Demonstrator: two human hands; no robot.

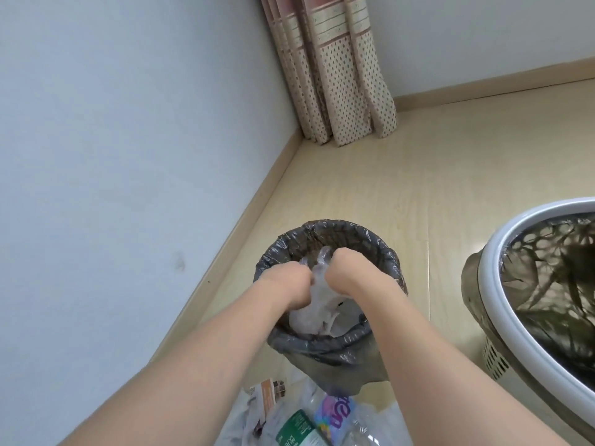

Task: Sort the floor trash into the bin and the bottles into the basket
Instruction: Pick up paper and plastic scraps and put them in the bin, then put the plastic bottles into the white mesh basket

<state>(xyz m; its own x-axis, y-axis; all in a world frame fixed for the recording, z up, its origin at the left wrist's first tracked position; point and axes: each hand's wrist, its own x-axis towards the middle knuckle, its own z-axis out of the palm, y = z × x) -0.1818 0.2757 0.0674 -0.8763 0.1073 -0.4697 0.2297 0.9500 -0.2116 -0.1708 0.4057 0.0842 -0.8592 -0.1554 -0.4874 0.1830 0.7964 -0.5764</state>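
We have a crumpled clear plastic bag (314,304) down inside the bin (328,344), and both our hands are on it: the left hand (288,283) and the right hand (346,272) are curled into fists that grip the plastic from either side, close together over the bin's mouth. We judge this grip is there to press the loose, springy plastic down so it stays in and leaves room. The bin is lined with a grey bag folded over its rim, which keeps the trash from touching the bin itself. Just in front of us on the floor lie the bottles (306,428) and some wrappers, not yet sorted. To the right stands the basket (502,278) with its white rim, near the bin. A curtain (335,75) hangs in the corner beyond
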